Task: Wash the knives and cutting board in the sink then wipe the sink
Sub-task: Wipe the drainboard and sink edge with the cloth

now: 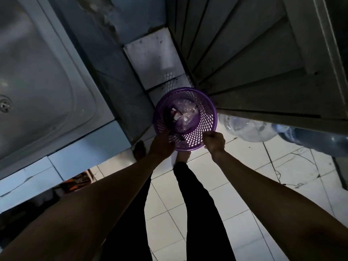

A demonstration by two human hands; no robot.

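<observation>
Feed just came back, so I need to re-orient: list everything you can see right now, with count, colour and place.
sink: one, steel grey, upper left, set in a pale tiled counter
drain: one, metal, at the sink's far left edge
basket: one, purple perforated plastic, centre, above the floor
plastic bag and wrappers: a few, clear and red-white, inside the basket
water jugs: two, clear bluish, on the floor to the right
wooden door: one, dark, upper right
floor tiles: white, below
left hand: at the basket's near rim, grip unclear
right hand: fingers curled on the basket's rim
legs: two, black trousers, feet bare
</observation>
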